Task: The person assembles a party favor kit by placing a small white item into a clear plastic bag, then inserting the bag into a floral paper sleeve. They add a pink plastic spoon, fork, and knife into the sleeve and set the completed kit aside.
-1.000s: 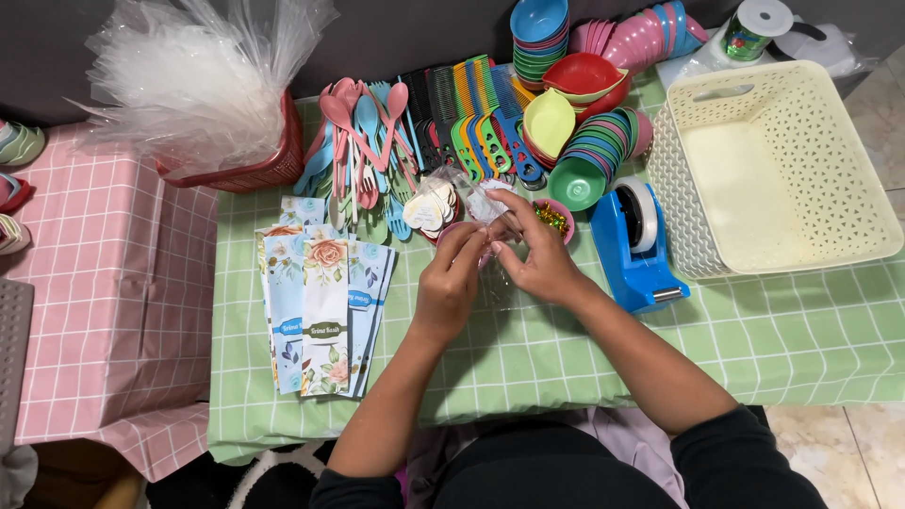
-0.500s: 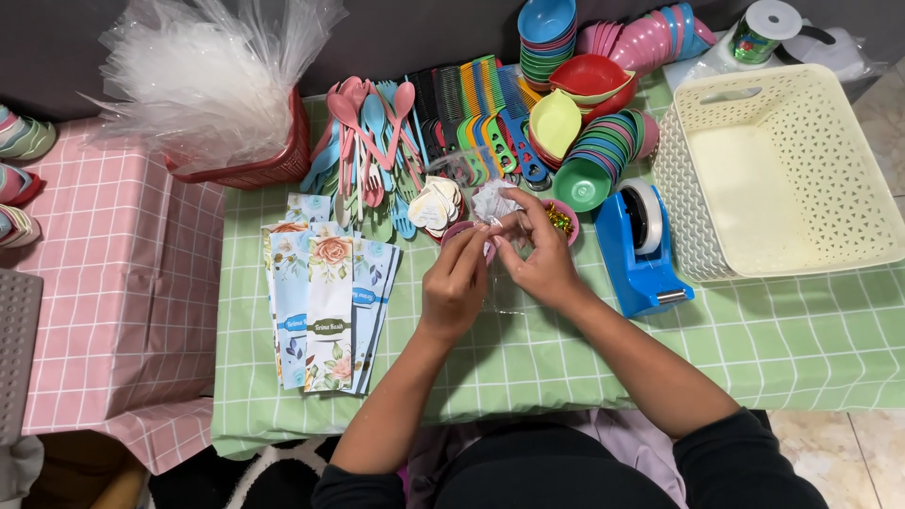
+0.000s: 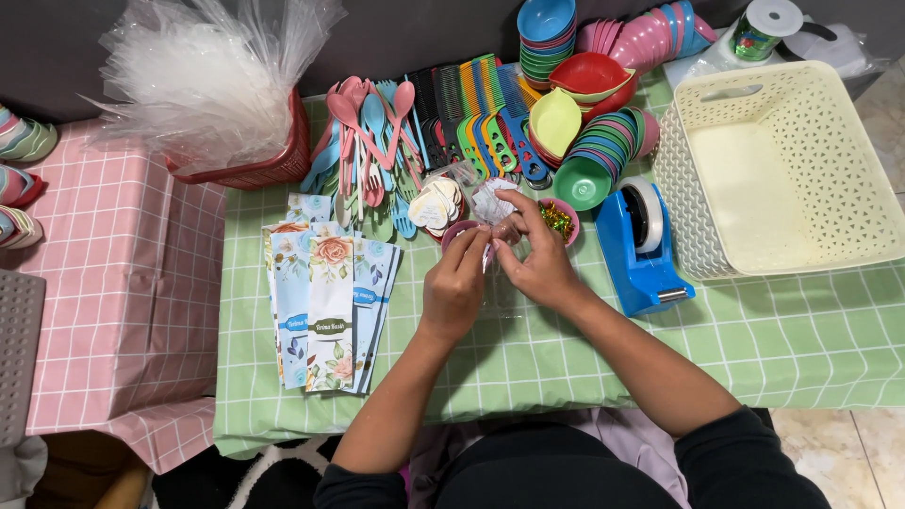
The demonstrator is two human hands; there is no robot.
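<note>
My left hand (image 3: 454, 287) and my right hand (image 3: 534, 261) meet over the green checked tablecloth (image 3: 566, 349). Together they pinch a small clear plastic wrapper (image 3: 490, 209) whose top sticks up between the fingertips. What is inside the wrapper is hidden by my fingers. Just behind the hands lie a pile of cream heart-shaped cards (image 3: 436, 204) and a small pink bowl of shiny bits (image 3: 559, 220). A fan of floral paper cards (image 3: 327, 300) lies left of my left hand.
A blue tape dispenser (image 3: 642, 247) stands right of my hands, beside a cream plastic basket (image 3: 784, 170). Pastel spoons and forks (image 3: 370, 132), combs (image 3: 476, 118), stacked bowls (image 3: 594, 141) and a red basket of clear bags (image 3: 217, 94) line the back. A pink checked cloth (image 3: 104, 283) covers the left.
My hands stay at the same spot, fingers shifting slightly on the clear wrapper. Nothing else on the table has moved.
</note>
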